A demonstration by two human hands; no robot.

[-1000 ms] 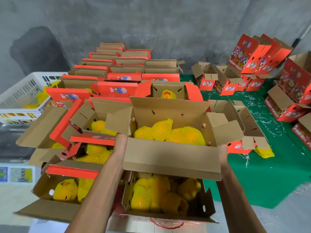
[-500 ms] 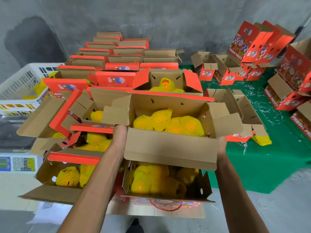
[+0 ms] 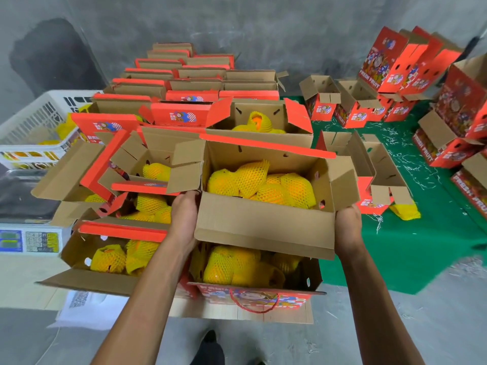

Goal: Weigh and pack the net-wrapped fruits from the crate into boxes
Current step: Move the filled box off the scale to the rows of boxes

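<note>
Grey concrete wall [image 3: 263, 27] and floor all round, with a green mat [image 3: 421, 246] covering the right side of the frame. Far left, a white plastic crate [image 3: 34, 122] sits at mid height with a few yellow-netted fruits showing inside, and just below it there's a scale [image 3: 29, 241] with a steel pan and a keypad.

Next over, a whole crowd of open red-and-brown boxes [image 3: 163, 83] runs back toward the wall. The nearer ones, lower left of centre, already have net-wrapped fruits [image 3: 108, 259] in them.

Dead centre, the person is holding one open box [image 3: 263, 227] up off the pile, right above another filled box with a red cord handle [image 3: 253, 304]. The left hand [image 3: 184, 219] is against the box's left end with its fingers tucked under the side flap; the right hand [image 3: 347, 227] is cupped against the right end, fingers out of sight behind the cardboard. So both are gripping it from the sides. Inside are several fruits in yellow foam netting [image 3: 263, 185], piled close together.

Over on the right, empty boxes [image 3: 355, 101] stand on the mat, some upright, some tipped over, plus a loose yellow net sleeve [image 3: 405, 210] lying by one of them and white shreds scattered about.
</note>
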